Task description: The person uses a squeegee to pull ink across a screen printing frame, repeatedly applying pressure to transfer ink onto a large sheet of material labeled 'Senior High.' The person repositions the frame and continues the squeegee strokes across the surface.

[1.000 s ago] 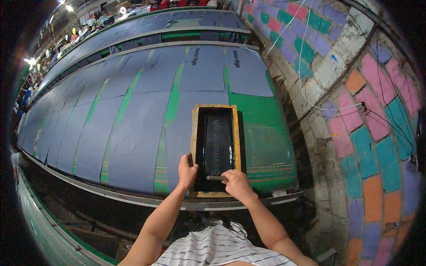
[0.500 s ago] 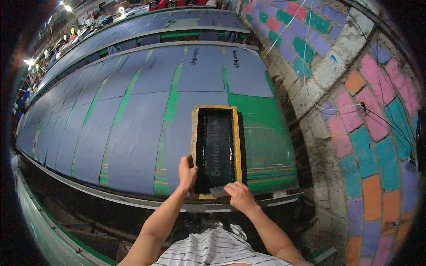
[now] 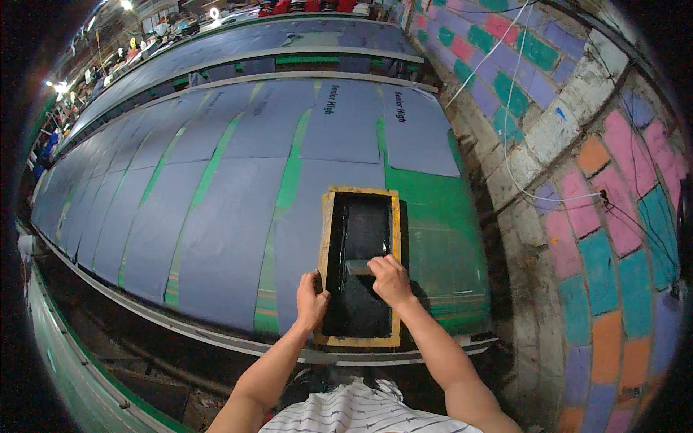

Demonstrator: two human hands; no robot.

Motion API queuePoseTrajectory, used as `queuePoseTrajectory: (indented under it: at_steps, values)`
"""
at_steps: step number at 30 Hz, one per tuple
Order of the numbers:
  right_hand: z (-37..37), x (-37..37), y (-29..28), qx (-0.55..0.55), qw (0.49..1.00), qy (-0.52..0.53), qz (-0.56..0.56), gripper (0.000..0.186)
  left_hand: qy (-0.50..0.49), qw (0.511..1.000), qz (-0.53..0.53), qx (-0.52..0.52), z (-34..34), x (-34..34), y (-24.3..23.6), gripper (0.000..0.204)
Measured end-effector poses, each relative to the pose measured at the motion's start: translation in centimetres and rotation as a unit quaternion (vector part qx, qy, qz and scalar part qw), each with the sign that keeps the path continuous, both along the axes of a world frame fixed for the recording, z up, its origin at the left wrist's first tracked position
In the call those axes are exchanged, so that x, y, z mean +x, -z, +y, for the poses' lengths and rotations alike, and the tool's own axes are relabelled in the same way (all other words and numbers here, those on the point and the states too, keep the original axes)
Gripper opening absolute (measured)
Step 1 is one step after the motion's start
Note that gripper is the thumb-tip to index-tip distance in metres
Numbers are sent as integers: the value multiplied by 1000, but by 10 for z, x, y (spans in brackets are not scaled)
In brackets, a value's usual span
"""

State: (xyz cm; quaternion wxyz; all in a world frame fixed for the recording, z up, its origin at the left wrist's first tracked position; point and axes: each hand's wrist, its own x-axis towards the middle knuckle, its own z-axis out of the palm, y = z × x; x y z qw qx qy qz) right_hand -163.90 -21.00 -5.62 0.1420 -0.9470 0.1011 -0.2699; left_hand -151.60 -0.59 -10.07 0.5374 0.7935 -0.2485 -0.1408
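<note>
A yellow-edged screen-printing frame (image 3: 395, 231) lies on the table, its dark mesh coated in black ink. Closed round the frame's left side, near its lower end, is my left hand (image 3: 312, 302). My right hand (image 3: 390, 281) grips a grey squeegee (image 3: 358, 267), which sits across the mesh about halfway along. Wet ink shines along the inner sides of the frame. Under and beside the frame is a blue-grey fabric piece (image 3: 299, 252); what lies directly beneath the mesh is hidden.
Rows of blue-grey fabric pieces (image 3: 224, 224) cover the long green table (image 3: 447, 245), some with dark printed lettering. Another fabric-covered table (image 3: 289, 35) runs behind it. A wall of painted blocks (image 3: 610, 263) with hanging cables stands at right; a green-edged surface (image 3: 68, 361) is at lower left.
My right hand has pushed the squeegee away from the frame's near end to about its middle. My left hand keeps its hold on the frame. The whole view has shifted slightly.
</note>
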Motion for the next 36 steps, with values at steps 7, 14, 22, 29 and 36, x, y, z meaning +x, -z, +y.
queuePoseTrajectory:
  at_steps: [7,14,22,29,36]
  values:
    - [-70,76,10,-9,1000,16,-11,15,1,1000,24,7,0,-4,-6,55]
    - [-121,120,7,16,999,28,26,14,9,999,32,21,-5,-8,-28,56]
    - [-143,134,-40,59,994,26,91,16,4,999,27,26,-2,-4,-14,55]
    - [-148,136,-17,45,994,37,93,16,2,999,12,34,-2,-6,-11,56]
    - [-99,95,2,40,998,11,57,9,5,1000,14,2,-1,-5,-10,57]
